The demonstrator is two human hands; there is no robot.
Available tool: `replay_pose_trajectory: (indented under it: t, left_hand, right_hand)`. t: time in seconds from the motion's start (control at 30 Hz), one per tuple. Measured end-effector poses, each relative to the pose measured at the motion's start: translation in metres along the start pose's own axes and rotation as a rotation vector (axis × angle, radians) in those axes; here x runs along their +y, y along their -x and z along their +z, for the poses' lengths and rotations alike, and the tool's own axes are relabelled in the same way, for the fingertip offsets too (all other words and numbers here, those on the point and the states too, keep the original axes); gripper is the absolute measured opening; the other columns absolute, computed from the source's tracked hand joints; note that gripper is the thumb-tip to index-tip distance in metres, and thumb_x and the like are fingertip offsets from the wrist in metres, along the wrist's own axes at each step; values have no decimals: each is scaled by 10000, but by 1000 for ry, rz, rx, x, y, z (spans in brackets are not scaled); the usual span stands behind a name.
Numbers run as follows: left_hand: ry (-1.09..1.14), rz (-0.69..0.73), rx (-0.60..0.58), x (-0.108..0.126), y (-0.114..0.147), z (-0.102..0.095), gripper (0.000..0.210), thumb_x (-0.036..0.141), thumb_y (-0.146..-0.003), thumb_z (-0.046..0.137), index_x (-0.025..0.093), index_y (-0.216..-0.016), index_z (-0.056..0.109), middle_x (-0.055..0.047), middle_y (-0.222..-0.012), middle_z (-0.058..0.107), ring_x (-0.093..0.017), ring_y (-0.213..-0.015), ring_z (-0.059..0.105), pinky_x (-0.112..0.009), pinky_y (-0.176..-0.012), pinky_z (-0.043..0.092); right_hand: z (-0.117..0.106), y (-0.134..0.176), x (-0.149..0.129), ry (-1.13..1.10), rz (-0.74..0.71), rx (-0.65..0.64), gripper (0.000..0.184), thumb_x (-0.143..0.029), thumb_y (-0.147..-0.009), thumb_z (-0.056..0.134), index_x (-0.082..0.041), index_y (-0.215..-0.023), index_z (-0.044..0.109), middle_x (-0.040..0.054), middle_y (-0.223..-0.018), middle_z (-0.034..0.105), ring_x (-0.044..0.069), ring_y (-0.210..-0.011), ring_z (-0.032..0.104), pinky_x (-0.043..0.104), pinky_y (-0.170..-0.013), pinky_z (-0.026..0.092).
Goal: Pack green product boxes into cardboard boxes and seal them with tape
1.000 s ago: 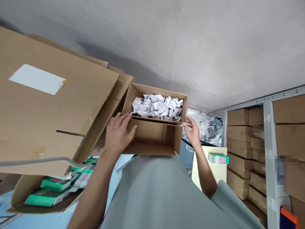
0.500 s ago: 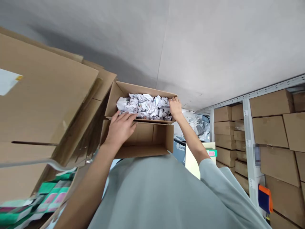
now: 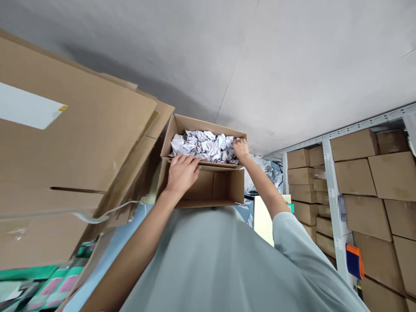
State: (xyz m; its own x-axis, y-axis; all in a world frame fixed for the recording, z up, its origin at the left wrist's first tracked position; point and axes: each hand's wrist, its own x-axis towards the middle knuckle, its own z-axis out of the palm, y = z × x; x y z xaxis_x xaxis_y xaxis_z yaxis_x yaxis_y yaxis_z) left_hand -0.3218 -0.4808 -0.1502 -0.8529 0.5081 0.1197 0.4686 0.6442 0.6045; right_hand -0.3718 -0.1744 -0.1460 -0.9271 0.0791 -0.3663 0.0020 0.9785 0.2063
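A cardboard box (image 3: 211,125) holds crumpled white paper (image 3: 208,145) that covers its bottom from end to end. My left hand (image 3: 183,171) lies across the near rim, its fingers stretched out with their tips at the paper's edge. At the box's right end is my right hand (image 3: 241,149), fingers curled down onto the crumpled paper; its fingertips are partly hidden. Directly in front of my body stands a second cardboard box (image 3: 224,186), open on top, with bare inner walls; my left hand and wrist hide its left part.
Large flattened cardboard sheets (image 3: 71,143) lean at left, above green and pink packages (image 3: 55,286). A grey wall (image 3: 276,65) rises behind the boxes. Crumpled plastic packing (image 3: 269,171) lies beyond my right arm. Metal shelving (image 3: 331,186) with stacked cartons (image 3: 367,216) stands at right.
My view has turned a little left, so the boxes and both hands appear further right. My hands keep about the same places on the paper-filled box.
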Motion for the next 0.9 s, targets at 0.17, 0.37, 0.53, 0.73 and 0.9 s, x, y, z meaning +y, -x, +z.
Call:
replay_pose_trajectory:
  t: [0.17,0.37,0.53,0.73,0.9]
  left_hand:
    - [-1,2,5,-1,-2,2,428,272,-1014,528,189,-1298,837,-193,-1211,797,-388,-1238,694,-579,-1283,379]
    - [27,-11,0,-1,-4,3,416,266,-991,563,191,-1290,843,-206,-1232,790,-403,-1245,680,-601,-1269,373]
    - [-14,23,44,-4,-2,9,408,259,-985,565,220,-1287,836,-179,-1204,796,-395,-1197,688,-609,-1235,402]
    - [-105,41,44,-7,-1,15,380,288,-1011,554,214,-1268,823,-162,-1172,791,-379,-1177,690,-579,-1196,426]
    - [-95,15,45,-8,-2,18,377,304,-1022,554,221,-1278,818,-154,-1152,789,-381,-1166,692,-587,-1177,421]
  right_hand:
    - [-7,-5,-5,23,23,-13,493,-25,-1084,370,40,-1509,611,377,-1353,741,340,-1212,686,482,-1087,391]
    - [-40,12,6,57,20,7,455,9,-1091,341,-18,-1389,684,322,-1352,763,341,-1262,691,446,-1127,371]
    - [-71,73,20,35,134,198,332,-112,-1144,436,-108,-1376,673,243,-1286,791,328,-1223,705,405,-1076,415]
    - [-64,181,-1,-274,152,312,284,-368,-1163,619,-213,-1382,713,55,-967,837,254,-999,776,324,-966,474]
    - [-29,222,-40,-337,65,105,193,-340,-1147,660,-257,-1302,740,44,-1059,851,237,-1022,788,316,-953,504]
